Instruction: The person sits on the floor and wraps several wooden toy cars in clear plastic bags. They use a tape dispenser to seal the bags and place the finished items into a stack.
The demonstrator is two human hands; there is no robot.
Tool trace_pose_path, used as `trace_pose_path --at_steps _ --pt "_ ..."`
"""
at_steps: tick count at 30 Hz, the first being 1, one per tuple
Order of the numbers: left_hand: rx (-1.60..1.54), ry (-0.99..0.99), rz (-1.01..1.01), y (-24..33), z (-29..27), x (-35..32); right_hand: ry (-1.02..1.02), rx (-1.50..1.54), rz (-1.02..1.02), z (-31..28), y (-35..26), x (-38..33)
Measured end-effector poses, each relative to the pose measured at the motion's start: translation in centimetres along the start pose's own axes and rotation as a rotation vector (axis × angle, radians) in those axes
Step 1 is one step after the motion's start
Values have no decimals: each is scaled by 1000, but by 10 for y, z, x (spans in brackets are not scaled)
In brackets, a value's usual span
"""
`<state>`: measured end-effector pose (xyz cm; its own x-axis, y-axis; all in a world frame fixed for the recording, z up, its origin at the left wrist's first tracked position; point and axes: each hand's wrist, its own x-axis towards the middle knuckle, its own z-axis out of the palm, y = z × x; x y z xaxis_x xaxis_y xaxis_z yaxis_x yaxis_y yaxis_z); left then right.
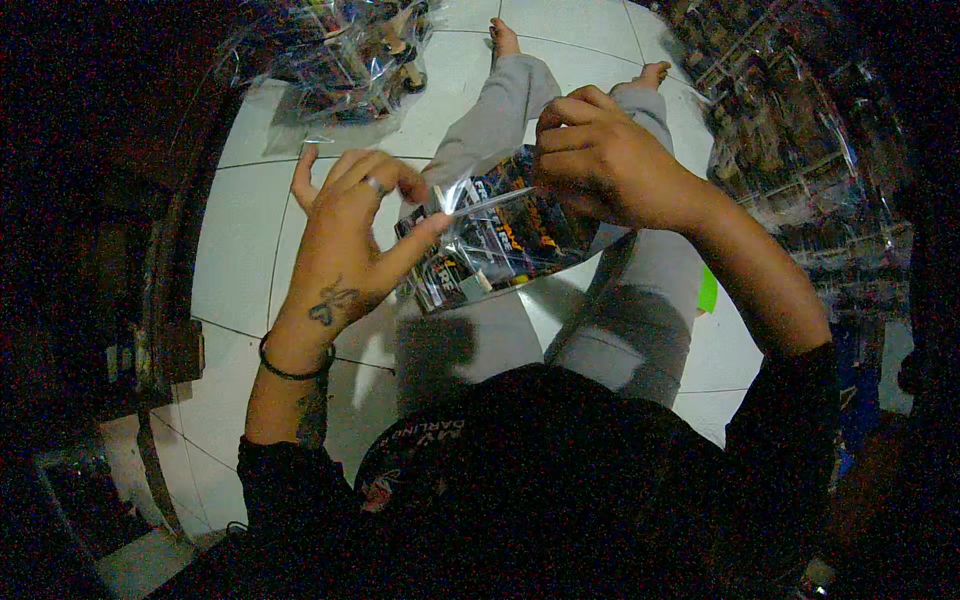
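Note:
A clear plastic bag [478, 208] with several dark printed packets [515, 235] in it lies over my thighs. Their print is white and orange. At the bag's left end, my left hand [350, 225] pinches the plastic between thumb and forefinger, the other fingers raised; it wears a ring and a black wristband. My right hand [610, 160] is closed at the bag's upper right, with its fingertips curled down and partly hidden. A taut fold of plastic runs between the two hands, and light glares off it near my left thumb.
I sit on a white tiled floor [240, 230], grey-trousered legs [640, 300] stretched forward. Clear-wrapped goods [340, 65] lie at the far left. Many more wrapped packs [790, 150] are heaped along the right. A bright green piece [708, 290] shows beside my right leg. Dark furniture [150, 300] stands at left.

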<state>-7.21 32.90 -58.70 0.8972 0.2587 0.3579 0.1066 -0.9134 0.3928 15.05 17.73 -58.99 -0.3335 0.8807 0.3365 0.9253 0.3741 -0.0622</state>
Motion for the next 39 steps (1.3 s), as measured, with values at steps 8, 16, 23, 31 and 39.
trace_pose_path --at_steps 8,16,23,31,39 --pt "-95 87 140 18 48 22 -4 -12 -19 1 1 -2" --pt "-932 -528 -357 -5 55 51 115 -428 -187 6 -1 -10" --pt "41 -29 194 15 55 22 -122 -293 -194 13 7 -10" --pt "99 138 185 11 74 7 -258 -350 27 -45 13 -16" --pt "112 101 171 9 66 -1 -122 -148 32 -1 1 -24"
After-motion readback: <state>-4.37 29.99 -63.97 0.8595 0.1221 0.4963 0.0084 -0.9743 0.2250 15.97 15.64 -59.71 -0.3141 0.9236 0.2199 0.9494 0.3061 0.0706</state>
